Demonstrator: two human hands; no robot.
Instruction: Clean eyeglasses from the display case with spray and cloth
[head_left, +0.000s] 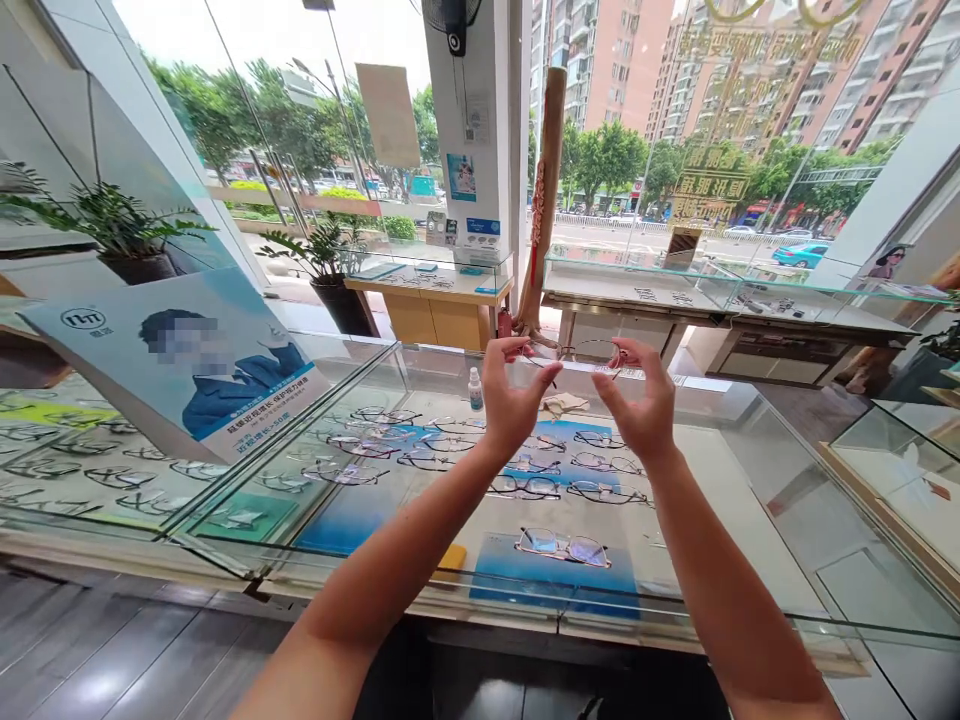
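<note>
A pair of thin-rimmed eyeglasses [589, 350] is held up in front of me, above the glass counter. My left hand [517, 390] pinches its left side between thumb and fingers. On the other side, my right hand [636, 390] grips the right end the same way. Below my wrists, another pair of eyeglasses [564, 547] lies on a blue sheet on the counter. A small white spray bottle [475, 388] stands just left of my left hand. Behind my hands lies a pale crumpled cloth [562, 405].
Rows of eyeglasses [525, 487] fill the glass display case [739, 480] under my arms. A large advertising board [180, 360] leans at the left. Farther back stand another display counter [622, 280], a wooden trunk [550, 170] and potted plants [330, 260] by the windows.
</note>
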